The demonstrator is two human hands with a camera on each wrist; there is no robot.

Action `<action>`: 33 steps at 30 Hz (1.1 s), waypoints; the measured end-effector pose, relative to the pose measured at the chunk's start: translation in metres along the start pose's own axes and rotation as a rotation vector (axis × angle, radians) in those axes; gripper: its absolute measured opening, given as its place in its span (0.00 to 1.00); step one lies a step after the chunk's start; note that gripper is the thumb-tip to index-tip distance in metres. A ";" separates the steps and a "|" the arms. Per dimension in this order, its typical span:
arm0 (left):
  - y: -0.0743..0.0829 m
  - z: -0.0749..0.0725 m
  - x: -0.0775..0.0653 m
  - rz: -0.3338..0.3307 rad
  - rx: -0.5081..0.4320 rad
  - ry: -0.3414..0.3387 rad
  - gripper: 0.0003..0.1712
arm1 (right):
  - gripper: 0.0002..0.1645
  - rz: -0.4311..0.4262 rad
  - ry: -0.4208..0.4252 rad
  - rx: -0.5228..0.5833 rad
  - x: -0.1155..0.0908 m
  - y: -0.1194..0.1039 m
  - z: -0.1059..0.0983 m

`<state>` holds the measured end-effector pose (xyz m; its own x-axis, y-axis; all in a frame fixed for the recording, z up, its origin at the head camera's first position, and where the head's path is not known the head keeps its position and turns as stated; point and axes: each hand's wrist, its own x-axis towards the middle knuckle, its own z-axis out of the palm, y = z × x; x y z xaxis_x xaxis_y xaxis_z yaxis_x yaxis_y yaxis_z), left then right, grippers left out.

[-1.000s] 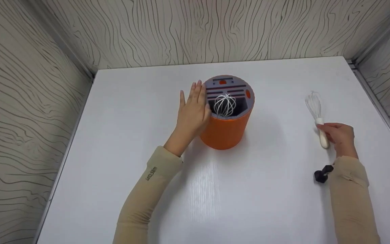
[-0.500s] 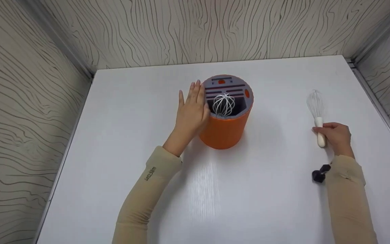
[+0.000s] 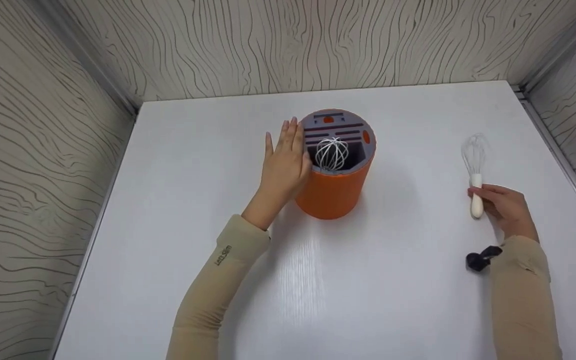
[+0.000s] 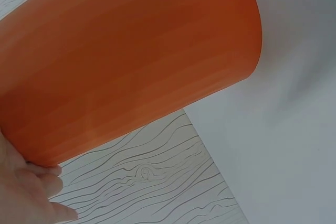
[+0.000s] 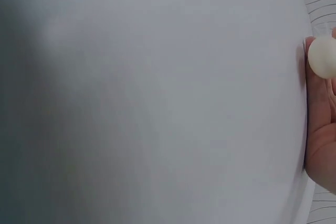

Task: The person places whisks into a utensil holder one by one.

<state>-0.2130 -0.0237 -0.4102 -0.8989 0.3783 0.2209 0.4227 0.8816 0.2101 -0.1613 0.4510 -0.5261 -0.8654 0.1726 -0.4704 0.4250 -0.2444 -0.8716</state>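
An orange cylindrical knife and utensil holder (image 3: 330, 195) with a slotted grey top stands upright on the white table. Out of its wide compartment shows the wire head of one whisk (image 3: 332, 154). My left hand (image 3: 284, 167) rests against the holder's left side, fingers straight; the left wrist view has the holder's orange wall (image 4: 131, 51) beside the fingertips. Over at the right, my right hand (image 3: 507, 207) pinches the cream handle of a second whisk (image 3: 476, 200), its wires pointing to the far side. The right wrist view catches only the rounded handle end (image 5: 323, 59).
The white table (image 3: 368, 300) reaches back to a wood-grain patterned wall (image 3: 288, 45), with similar panels at both sides. A small black device (image 3: 480, 260) sits at the right sleeve cuff.
My right hand first shifted slightly left, then back to the right; the whisk in it swung from leaning left to nearly straight. The left hand and holder look unchanged.
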 end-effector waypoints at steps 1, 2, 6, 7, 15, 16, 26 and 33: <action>0.001 0.000 0.000 0.000 -0.001 -0.004 0.33 | 0.07 0.000 -0.011 0.012 -0.001 0.000 0.000; 0.001 0.000 0.001 -0.001 0.000 -0.008 0.33 | 0.07 0.000 -0.021 0.023 -0.002 0.000 0.000; 0.004 0.002 0.003 -0.003 0.000 -0.011 0.33 | 0.06 0.000 -0.041 0.052 -0.005 -0.002 0.004; 0.004 0.002 0.003 -0.005 -0.003 -0.008 0.33 | 0.06 0.001 -0.043 0.068 -0.006 -0.002 0.006; 0.010 0.004 0.007 -0.005 -0.017 -0.007 0.33 | 0.08 -0.043 -0.091 0.273 -0.013 0.002 0.013; 0.010 0.004 0.007 -0.004 -0.018 -0.006 0.33 | 0.08 -0.049 -0.092 0.285 -0.013 0.003 0.013; 0.011 0.003 0.009 -0.015 -0.008 -0.007 0.33 | 0.11 -0.109 -0.157 0.398 -0.014 -0.001 0.030; 0.016 0.005 0.013 -0.003 0.008 -0.021 0.33 | 0.14 -0.180 -0.214 0.517 -0.021 0.000 0.041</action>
<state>-0.2184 -0.0030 -0.4082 -0.9026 0.3813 0.1999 0.4189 0.8849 0.2037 -0.1542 0.4088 -0.5103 -0.9691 0.0714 -0.2362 0.1283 -0.6720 -0.7293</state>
